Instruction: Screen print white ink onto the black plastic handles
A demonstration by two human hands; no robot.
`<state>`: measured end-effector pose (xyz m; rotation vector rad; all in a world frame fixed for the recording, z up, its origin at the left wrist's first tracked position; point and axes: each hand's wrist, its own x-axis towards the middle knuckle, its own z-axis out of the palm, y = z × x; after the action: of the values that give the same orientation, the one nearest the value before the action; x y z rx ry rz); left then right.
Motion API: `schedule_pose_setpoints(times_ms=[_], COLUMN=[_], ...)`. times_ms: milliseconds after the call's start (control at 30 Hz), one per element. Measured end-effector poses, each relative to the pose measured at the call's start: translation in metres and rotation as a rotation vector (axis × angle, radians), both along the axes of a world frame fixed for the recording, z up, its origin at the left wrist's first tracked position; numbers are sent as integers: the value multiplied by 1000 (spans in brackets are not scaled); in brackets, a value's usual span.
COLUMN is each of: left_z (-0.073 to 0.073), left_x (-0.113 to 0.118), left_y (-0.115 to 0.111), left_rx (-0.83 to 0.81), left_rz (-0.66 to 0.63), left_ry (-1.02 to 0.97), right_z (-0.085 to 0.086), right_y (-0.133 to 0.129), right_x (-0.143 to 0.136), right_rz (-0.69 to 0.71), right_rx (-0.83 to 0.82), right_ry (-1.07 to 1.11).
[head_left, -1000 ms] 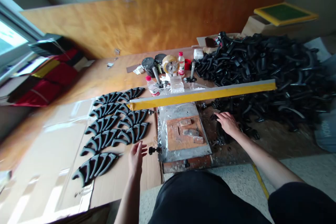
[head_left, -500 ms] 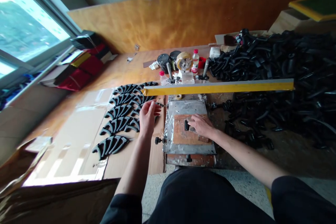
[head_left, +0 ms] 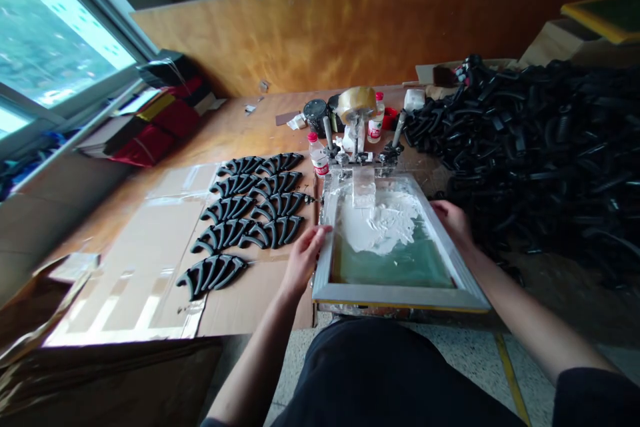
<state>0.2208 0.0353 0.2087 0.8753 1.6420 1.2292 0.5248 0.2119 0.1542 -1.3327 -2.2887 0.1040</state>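
A broad heap of black curved parts (head_left: 510,127) across the right of the picture suggests plenty is left. The screen-printing frame (head_left: 400,295) lies at lower centre; the neat rows of parts (head_left: 230,209) left of centre look done. The frame's green mesh (head_left: 400,271) carries thick, ridged white ink (head_left: 380,230) higher up. Left hand (head_left: 303,257) and right hand (head_left: 456,227), half-curled, hold opposite rails, some fingertips hidden.
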Motion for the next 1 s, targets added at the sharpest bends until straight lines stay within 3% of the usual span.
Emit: schedule_pose_setpoints(times_ms=[67,133,200,267,367,500,600,767,900,1000], left_z=[-35,-66,-87,-98,-103,-104,-104,-96,-91,-86], left_x=[1,3,3,2,-1,-2,-1,2,3,2], left_y=[-9,-11,-8,-5,-4,-6,-6,-6,-6,-5], left_rx=[-107,-174,-216,-237,-249,-253,-251,-265,-263,-236], left_rz=[-37,-45,-53,-80,-102,-97,-91,-62,-39,-48], left_ry=[58,156,254,308,321,307,296,303,287,235], right_z=[13,27,38,42,35,24,29,26,14,21], right_y=[17,23,22,15,-6,-38,-45,-44,-56,-50], right_x=[-10,-43,-85,-118,-131,-97,-80,-89,-85,-91], right_rz=[-53,22,171,283,371,667,829,645,702,634], right_rx=[-3,28,-13,-135,-306,-305,-359,-362,-329,-360], right_ry=[106,132,70,-55,-211,-238,-267,-179,-163,-123])
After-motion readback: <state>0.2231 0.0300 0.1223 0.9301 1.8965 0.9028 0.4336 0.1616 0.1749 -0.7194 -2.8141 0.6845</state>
